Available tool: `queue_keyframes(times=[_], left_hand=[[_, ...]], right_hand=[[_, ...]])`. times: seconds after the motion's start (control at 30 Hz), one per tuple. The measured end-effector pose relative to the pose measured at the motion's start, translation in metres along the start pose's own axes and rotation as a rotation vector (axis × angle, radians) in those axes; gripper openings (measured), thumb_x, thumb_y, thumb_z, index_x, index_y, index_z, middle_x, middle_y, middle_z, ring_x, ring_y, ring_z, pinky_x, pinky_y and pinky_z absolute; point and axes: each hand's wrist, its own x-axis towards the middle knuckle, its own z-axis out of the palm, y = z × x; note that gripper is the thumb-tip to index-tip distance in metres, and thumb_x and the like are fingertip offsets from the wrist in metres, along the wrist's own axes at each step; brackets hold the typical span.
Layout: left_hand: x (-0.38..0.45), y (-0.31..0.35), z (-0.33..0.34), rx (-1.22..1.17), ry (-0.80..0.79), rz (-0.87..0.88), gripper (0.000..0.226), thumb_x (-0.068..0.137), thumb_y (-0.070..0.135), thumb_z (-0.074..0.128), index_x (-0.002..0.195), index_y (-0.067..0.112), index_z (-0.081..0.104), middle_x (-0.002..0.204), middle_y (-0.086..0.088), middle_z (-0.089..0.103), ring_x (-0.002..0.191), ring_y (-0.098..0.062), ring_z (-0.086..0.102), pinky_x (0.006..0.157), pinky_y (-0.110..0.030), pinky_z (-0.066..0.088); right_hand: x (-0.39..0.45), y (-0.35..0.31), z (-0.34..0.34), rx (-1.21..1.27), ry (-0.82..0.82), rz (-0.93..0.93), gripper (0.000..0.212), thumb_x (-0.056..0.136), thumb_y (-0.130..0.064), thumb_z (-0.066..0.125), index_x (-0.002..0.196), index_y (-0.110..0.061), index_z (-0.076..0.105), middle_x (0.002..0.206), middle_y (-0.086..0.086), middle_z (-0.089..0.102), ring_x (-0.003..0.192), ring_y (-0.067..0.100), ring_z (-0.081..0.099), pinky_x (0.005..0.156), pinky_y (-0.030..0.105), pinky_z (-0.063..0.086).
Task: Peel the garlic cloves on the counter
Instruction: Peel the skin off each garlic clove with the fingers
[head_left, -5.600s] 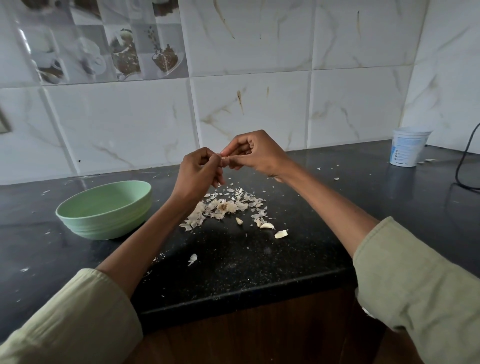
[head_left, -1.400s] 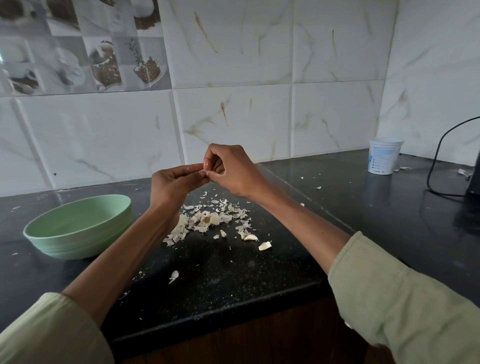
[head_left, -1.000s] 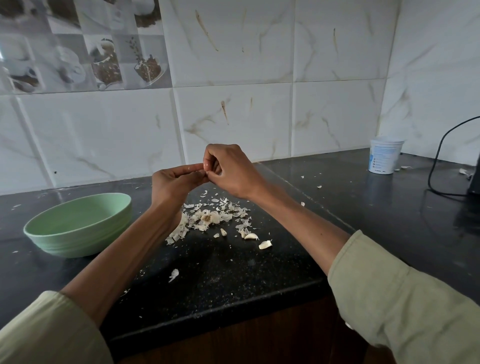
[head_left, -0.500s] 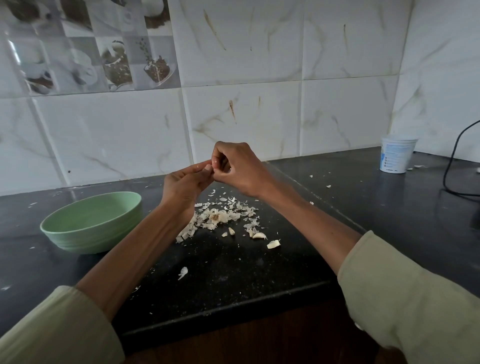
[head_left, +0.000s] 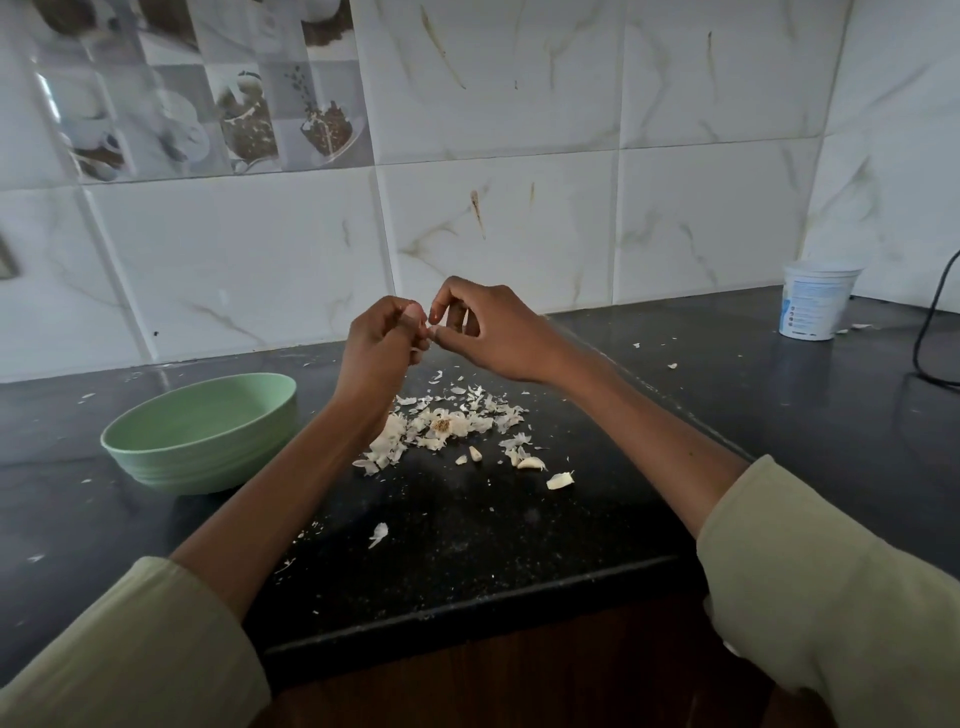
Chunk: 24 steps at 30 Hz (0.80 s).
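Both hands are up over the black worktop (head_left: 467, 545), meeting at about 12 o'clock from the pile of garlic skins (head_left: 447, 423). The left hand (head_left: 376, 353) has its fingers curled in tight, and a small pale bit shows at its fingertips — looks like a garlic clove (head_left: 422, 332), though it's mostly hidden so I can't be sure how much of it is there. The right hand (head_left: 488, 332) has thumb and forefinger bent toward that same spot, tips just apart, touching or nearly touching the clove; honestly can't tell whether they're actually pinching it. Under the hands the skins are scattered in a loose heap with a dried root end in the middle. At roughly 4 o'clock from the heap lie a few loose cloves (head_left: 530, 462), one more (head_left: 560, 480) a little further out the same way. A stray flake of skin (head_left: 378, 534) sits at 7 o'clock, closer to the worktop edge. The green bowl (head_left: 200, 441) is off at 9 o'clock — well apart from the pile. A white plastic tub (head_left: 815, 301) stands far out at 2 o'clock by the tiled wall, with a black cable (head_left: 930, 332) just beyond it.
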Motion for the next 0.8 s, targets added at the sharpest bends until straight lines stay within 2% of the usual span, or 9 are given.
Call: queue_keyframes(times=[0.07, 0.2, 0.3, 0.37, 0.43, 0.5, 0.63, 0.73, 0.8], left_hand=[[-0.002, 0.000, 0.000, 0.187, 0.000, 0.087, 0.023, 0.109, 0.018, 0.049, 0.092, 0.012, 0.064, 0.074, -0.001, 0.061, 0.070, -0.014, 0.052, 0.068, -0.034, 0.045], [-0.006, 0.011, -0.002, 0.427, 0.006, 0.200, 0.027, 0.104, 0.011, 0.046, 0.081, 0.014, 0.059, 0.070, -0.002, 0.058, 0.053, -0.004, 0.042, 0.050, -0.018, 0.033], [-0.011, 0.028, -0.009, 0.717, 0.017, 0.314, 0.025, 0.102, 0.014, 0.046, 0.081, 0.017, 0.059, 0.073, 0.001, 0.061, 0.063, -0.008, 0.053, 0.058, -0.031, 0.040], [-0.012, 0.043, -0.022, 0.927, 0.060, 0.348, 0.026, 0.104, 0.024, 0.044, 0.086, 0.017, 0.060, 0.082, -0.004, 0.066, 0.073, -0.026, 0.058, 0.066, -0.038, 0.044], [-0.007, 0.056, -0.048, 1.055, 0.066, 0.264, 0.033, 0.104, 0.036, 0.042, 0.087, 0.018, 0.063, 0.094, -0.008, 0.070, 0.085, -0.037, 0.062, 0.078, -0.044, 0.050], [0.000, 0.061, -0.086, 1.139, 0.022, 0.090, 0.035, 0.100, 0.041, 0.049, 0.082, 0.020, 0.071, 0.100, -0.010, 0.074, 0.095, -0.039, 0.066, 0.089, -0.047, 0.054], [0.003, 0.057, -0.138, 1.137, -0.058, -0.162, 0.026, 0.088, 0.020, 0.065, 0.067, 0.024, 0.079, 0.084, 0.004, 0.079, 0.096, -0.024, 0.072, 0.096, -0.046, 0.057], [0.001, 0.057, -0.138, 1.109, -0.143, -0.235, 0.023, 0.073, 0.019, 0.063, 0.062, 0.031, 0.079, 0.074, 0.012, 0.078, 0.088, -0.018, 0.074, 0.096, -0.045, 0.058], [0.000, 0.058, -0.136, 1.099, -0.156, -0.215, 0.025, 0.067, 0.020, 0.059, 0.062, 0.035, 0.079, 0.077, 0.016, 0.077, 0.095, -0.018, 0.073, 0.097, -0.046, 0.058]], right_hand=[[-0.001, -0.001, 0.000, -0.009, -0.035, -0.025, 0.024, 0.096, -0.041, 0.074, 0.099, -0.018, 0.068, 0.077, -0.010, 0.066, 0.064, 0.002, 0.055, 0.062, 0.017, 0.043], [-0.002, -0.002, 0.000, -0.039, -0.074, -0.050, 0.038, 0.095, -0.052, 0.071, 0.089, -0.014, 0.071, 0.074, -0.006, 0.069, 0.061, 0.003, 0.057, 0.059, 0.017, 0.043], [-0.002, 0.002, 0.001, -0.103, -0.099, -0.056, 0.045, 0.097, -0.058, 0.065, 0.082, -0.016, 0.072, 0.070, -0.004, 0.071, 0.058, 0.004, 0.061, 0.059, 0.026, 0.048], [-0.003, 0.005, 0.001, -0.111, -0.105, -0.031, 0.046, 0.099, -0.057, 0.061, 0.080, -0.017, 0.072, 0.069, -0.009, 0.071, 0.059, 0.002, 0.066, 0.062, 0.030, 0.053], [-0.002, 0.009, -0.003, -0.111, -0.126, -0.008, 0.048, 0.099, -0.057, 0.060, 0.081, -0.015, 0.073, 0.069, -0.013, 0.071, 0.060, -0.002, 0.068, 0.066, 0.030, 0.055], [-0.003, 0.014, -0.005, -0.124, -0.151, 0.014, 0.049, 0.098, -0.061, 0.059, 0.081, -0.017, 0.074, 0.069, -0.012, 0.072, 0.060, 0.000, 0.069, 0.068, 0.032, 0.057], [-0.003, 0.020, -0.004, -0.118, -0.194, 0.080, 0.043, 0.095, -0.062, 0.062, 0.077, -0.025, 0.074, 0.067, -0.007, 0.072, 0.062, 0.010, 0.071, 0.071, 0.034, 0.057], [-0.004, 0.017, -0.005, -0.092, -0.224, 0.094, 0.044, 0.093, -0.064, 0.062, 0.077, -0.025, 0.075, 0.067, -0.006, 0.073, 0.065, 0.015, 0.072, 0.070, 0.034, 0.057], [-0.005, 0.017, -0.006, -0.074, -0.233, 0.101, 0.046, 0.093, -0.064, 0.062, 0.078, -0.023, 0.076, 0.068, -0.004, 0.073, 0.066, 0.016, 0.073, 0.067, 0.032, 0.056]])
